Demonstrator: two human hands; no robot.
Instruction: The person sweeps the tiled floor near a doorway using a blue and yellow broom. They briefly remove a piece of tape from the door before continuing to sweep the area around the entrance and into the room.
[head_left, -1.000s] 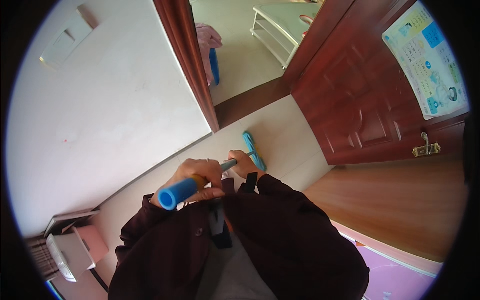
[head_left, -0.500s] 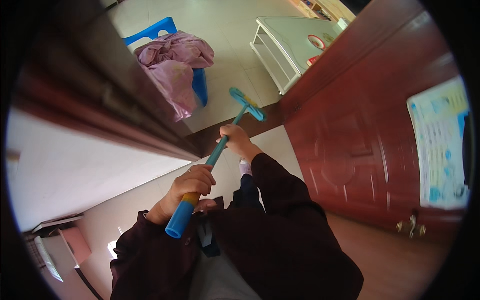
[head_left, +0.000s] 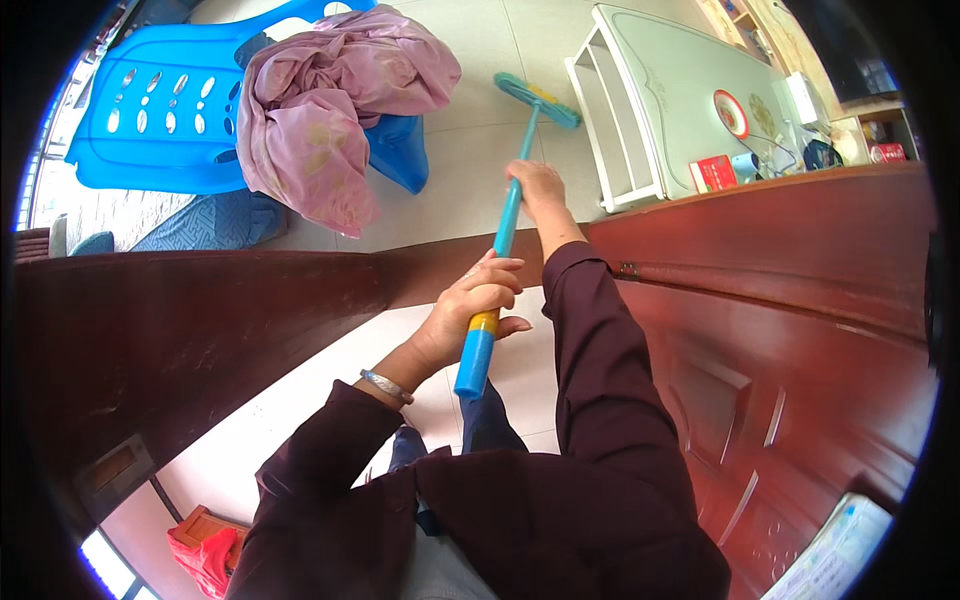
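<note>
A mop (head_left: pixel 507 232) with a teal pole and a blue and yellow grip end slants away from me. Its teal and yellow head (head_left: pixel 537 99) touches the pale tiles beyond the doorway, beside the low table's legs. My left hand (head_left: pixel 478 305), with a silver bracelet at the wrist, wraps loosely around the upper pole just above the yellow band, its thumb sticking out. Farther down the pole, my right hand (head_left: pixel 538 190) is closed around it.
A blue plastic chair (head_left: pixel 160 110) draped with pink cloth (head_left: pixel 330 110) stands ahead left. A glass-topped table (head_left: pixel 680 100) holding a red-rimmed plate (head_left: pixel 731 114) is ahead right. The dark red door (head_left: pixel 760 390) flanks my right, the door frame (head_left: pixel 200 340) my left. A threshold (head_left: pixel 430 270) crosses below.
I have moved forward into the doorway, so the chair and table look nearer. The mop head has gone farther into the room, next to the table. Both hands keep hold of the pole.
</note>
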